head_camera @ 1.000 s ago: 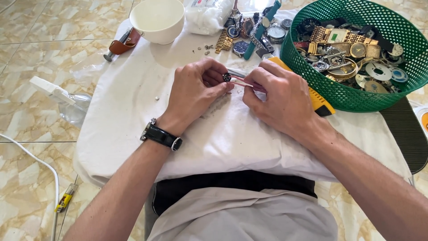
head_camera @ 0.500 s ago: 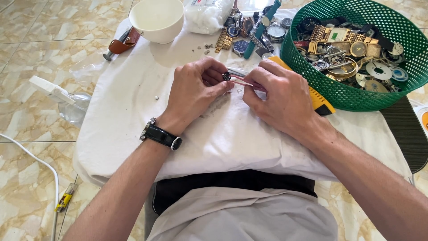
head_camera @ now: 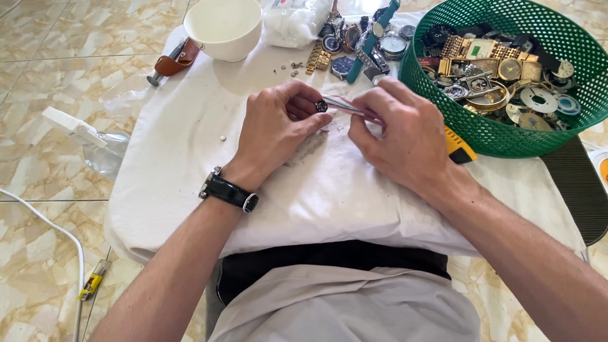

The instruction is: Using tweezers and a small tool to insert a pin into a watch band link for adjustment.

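A: Head view, hands first?
B: Left hand [head_camera: 275,130] w/ black wristwatch [head_camera: 228,191], fingers [head_camera: 304,95] curled, thumb & forefinger pinching small dark round part [head_camera: 322,106]. Right hand [head_camera: 405,136] just beside, fingers [head_camera: 373,101] pressed together on thin tweezers [head_camera: 342,104]; tips touching that part.
A: Where's the part sitting?
B: Held just above white cloth [head_camera: 329,190] on the counter, near its middle, between both hands. Can't tell what kind of part, too small.
A: Around them?
B: Green plastic basket [head_camera: 506,136] far right, full of watch cases, dials, gold bracelets. White bowl [head_camera: 223,26] at top, brown leather strap [head_camera: 177,62] just left of it. Pile of watches [head_camera: 367,44] between bowl & basket, plastic bag w/ white stuff [head_camera: 294,22] beside bowl. Few tiny bits [head_camera: 294,65] loose on cloth below bowl. Yellow-black tool [head_camera: 459,147] partly under right hand, by basket.
A: Floor?
B: Tiled floor [head_camera: 50,82] left; clear spray bottle [head_camera: 95,142] lying by cloth edge, white cable [head_camera: 63,237] & small yellow tool [head_camera: 92,285] lower left.
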